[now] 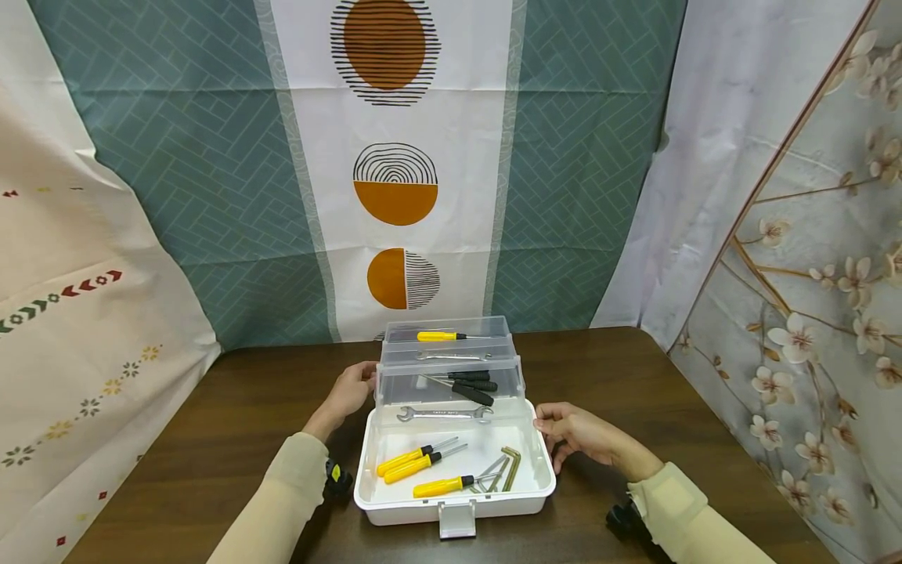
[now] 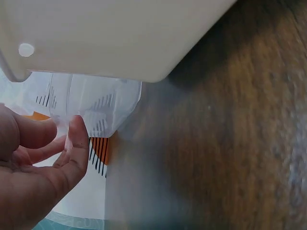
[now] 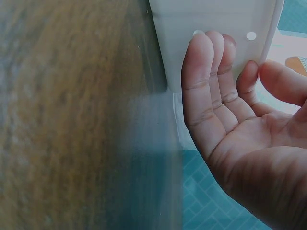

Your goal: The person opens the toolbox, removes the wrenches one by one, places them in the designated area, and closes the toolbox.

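Note:
A white toolbox (image 1: 369, 509) stands open on the table, its clear stepped trays (image 1: 395, 376) spread out behind the base. My left hand (image 1: 351, 389) is at the trays' left side; up close, its thumb and a finger pinch the clear edge. At the box's right rim is my right hand (image 1: 581, 435). In the right wrist view its thumb and forefinger (image 3: 247, 76) meet at the rim, while the other fingers lie along the white side wall. Inside the base are yellow screwdrivers (image 1: 442, 487), brass-coloured hex keys (image 1: 513, 470) and a wrench (image 1: 444, 413).
Black-handled screwdrivers (image 1: 474, 392), another wrench (image 1: 454, 356) and a yellow screwdriver (image 1: 438, 336) lie in the clear trays. The front latch (image 1: 457, 520) hangs down. Around the box is a dark wooden table (image 1: 232, 439); patterned cloths (image 1: 585, 196) hang behind it.

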`<state>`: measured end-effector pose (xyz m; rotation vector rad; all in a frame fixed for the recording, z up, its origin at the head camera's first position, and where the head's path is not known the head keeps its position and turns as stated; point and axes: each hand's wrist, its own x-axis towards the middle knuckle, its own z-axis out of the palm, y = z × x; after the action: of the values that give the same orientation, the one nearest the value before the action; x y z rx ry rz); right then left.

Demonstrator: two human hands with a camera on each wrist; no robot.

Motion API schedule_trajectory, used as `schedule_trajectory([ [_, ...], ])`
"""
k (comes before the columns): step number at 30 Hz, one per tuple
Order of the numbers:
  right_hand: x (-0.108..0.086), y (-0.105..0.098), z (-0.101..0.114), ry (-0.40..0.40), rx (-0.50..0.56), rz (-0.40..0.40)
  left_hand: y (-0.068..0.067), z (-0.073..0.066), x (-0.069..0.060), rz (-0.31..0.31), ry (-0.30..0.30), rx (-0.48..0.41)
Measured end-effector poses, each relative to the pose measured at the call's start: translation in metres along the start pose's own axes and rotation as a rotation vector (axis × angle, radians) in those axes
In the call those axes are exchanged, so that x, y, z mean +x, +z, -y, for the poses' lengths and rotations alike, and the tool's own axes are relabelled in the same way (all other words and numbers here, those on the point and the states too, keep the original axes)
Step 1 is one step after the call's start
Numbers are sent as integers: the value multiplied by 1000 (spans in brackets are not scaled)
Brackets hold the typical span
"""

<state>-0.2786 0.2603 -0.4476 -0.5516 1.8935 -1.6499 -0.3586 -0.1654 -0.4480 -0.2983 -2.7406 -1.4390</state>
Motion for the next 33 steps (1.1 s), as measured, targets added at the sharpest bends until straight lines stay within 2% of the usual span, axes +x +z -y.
schedule_trajectory([
  [7, 0, 0, -1, 6, -7, -12, 1, 1, -1, 13, -10, -26],
  [13, 0, 0, -1, 6, -6, -19, -1, 1, -6, 51, -33, -63],
  [17, 1, 1, -1, 10, -7, -20, -7, 1, -12, 68, -49, -75],
  [27, 0, -1, 0, -7, -12, 3, -26, -3, -23, 125, -48, -181],
  [33, 0, 0, -1, 3, -14, -6, -33, -2, -31, 169, -88, -188],
])
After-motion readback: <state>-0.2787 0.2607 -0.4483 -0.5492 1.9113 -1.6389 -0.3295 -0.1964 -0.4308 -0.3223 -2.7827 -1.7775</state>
